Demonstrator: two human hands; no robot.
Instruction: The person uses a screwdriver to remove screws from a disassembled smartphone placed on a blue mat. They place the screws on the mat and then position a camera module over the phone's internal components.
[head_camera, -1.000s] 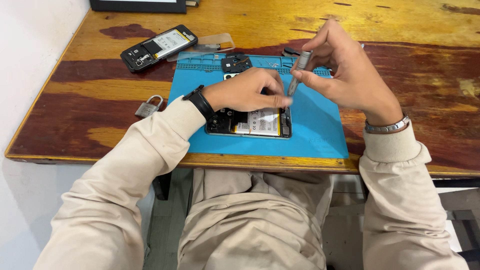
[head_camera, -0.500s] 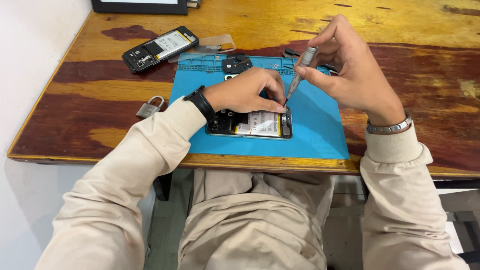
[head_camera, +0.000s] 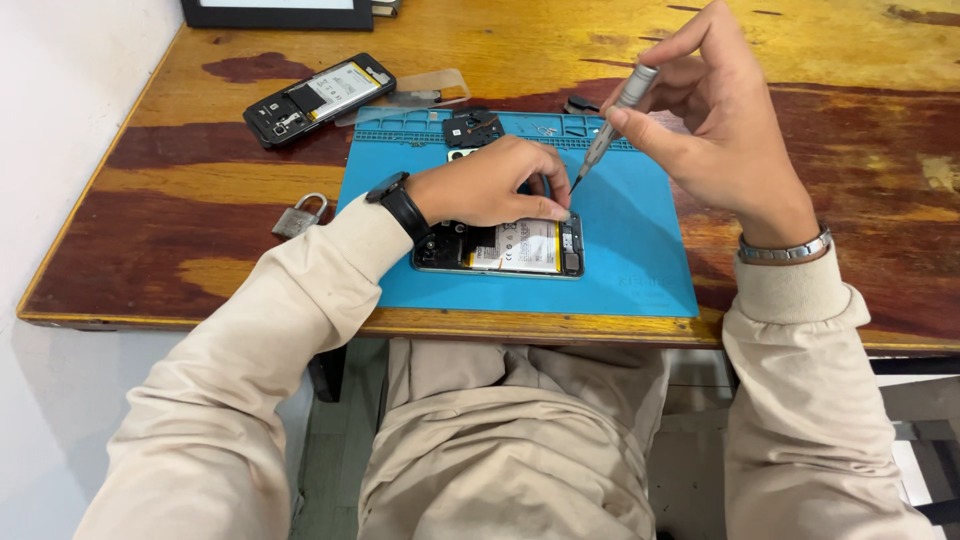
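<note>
Wooden table, worn varnish w/ dark red patches. Far left on it, a small metal padlock lies just off the blue work mat. Behind that, a second opened phone sits on bare wood near the mat's back-left corner, w/ a clear plastic piece beside it.

Left hand (black watch on the wrist) rests on the opened phone at the mat's front-centre, fingers curled and pressing down on its top edge; it pins the phone rather than grasping it. Phone lies flat, back cover off, battery & boards showing. A small black part sits by the mat's rear tray section.

Right hand is raised over the mat, thumb & fingers pinched shut round a slim grey screwdriver, held tilted, tip pointing down-left to just by the left fingertips, above the phone's upper right corner. Can't tell if the tip touches anything.
</note>
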